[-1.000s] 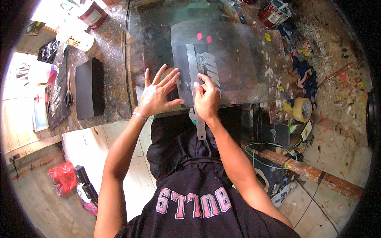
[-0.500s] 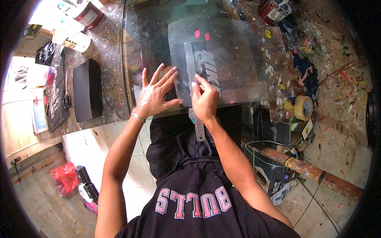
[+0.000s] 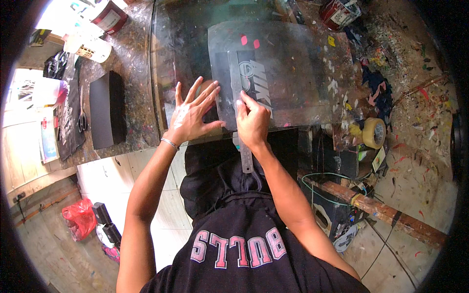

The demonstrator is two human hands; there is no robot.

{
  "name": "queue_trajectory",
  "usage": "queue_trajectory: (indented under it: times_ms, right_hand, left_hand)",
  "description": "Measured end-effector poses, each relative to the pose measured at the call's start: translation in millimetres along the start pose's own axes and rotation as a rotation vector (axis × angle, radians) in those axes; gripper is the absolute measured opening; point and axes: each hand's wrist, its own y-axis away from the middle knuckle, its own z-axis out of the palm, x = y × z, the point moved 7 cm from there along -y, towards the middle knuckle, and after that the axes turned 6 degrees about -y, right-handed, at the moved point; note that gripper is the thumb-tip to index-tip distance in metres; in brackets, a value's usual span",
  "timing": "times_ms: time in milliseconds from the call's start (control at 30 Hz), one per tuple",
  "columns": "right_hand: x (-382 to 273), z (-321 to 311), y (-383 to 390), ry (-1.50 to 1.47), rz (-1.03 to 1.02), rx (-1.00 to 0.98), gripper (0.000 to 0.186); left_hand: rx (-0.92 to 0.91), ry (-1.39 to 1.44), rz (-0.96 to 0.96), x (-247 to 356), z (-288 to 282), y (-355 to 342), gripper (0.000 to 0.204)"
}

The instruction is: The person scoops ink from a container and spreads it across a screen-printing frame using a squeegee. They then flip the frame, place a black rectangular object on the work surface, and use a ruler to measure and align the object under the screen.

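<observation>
My left hand [image 3: 190, 115] lies spread, palm down, on the work surface by the left edge of a clear plastic sheet [image 3: 298, 63]. A long steel ruler [image 3: 234, 73] runs across this sheet, its near end hanging past the table's front edge. My right hand [image 3: 253, 119] is closed over the ruler, thumb and forefinger pinched together on it. Right of the ruler, a dark strip with pale lettering and a round emblem [image 3: 259, 83] shows at the sheet. Partly hidden beside the ruler, below the table edge, is a small teal thing [image 3: 236, 140] that I cannot make out.
Left on the paint-stained table [image 3: 139, 93] lie a black block [image 3: 107, 110] and scissors [image 3: 82, 117]. Beyond them stand a white tub [image 3: 93, 50] and a red can [image 3: 110, 18]. To the right are a tape roll [image 3: 373, 133], dark rags [image 3: 376, 90] and another can [image 3: 337, 14].
</observation>
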Motion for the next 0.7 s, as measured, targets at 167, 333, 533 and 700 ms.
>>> queue_trajectory:
  times_ms: [167,333,533,700]
  right_hand:
    - [0.1,0.0,-1.5,-0.006,0.11,-0.065,0.031]
    - [0.2,-0.5,-2.7,-0.004,0.103,-0.062,0.031]
    - [1.4,0.7,-4.0,-0.003,0.079,-0.055,0.031]
    - [1.1,0.0,-3.9,0.008,0.089,-0.06,0.03]
  left_hand:
    - [0.001,-0.001,-0.003,0.4,0.5,-0.2,0.099]
    - [0.004,-0.001,-0.001,0.7,0.1,-0.5,0.099]
    - [0.002,-0.004,0.0,0.6,-0.5,-0.2,0.099]
    - [0.004,0.0,-0.001,0.9,-1.0,0.1,0.099]
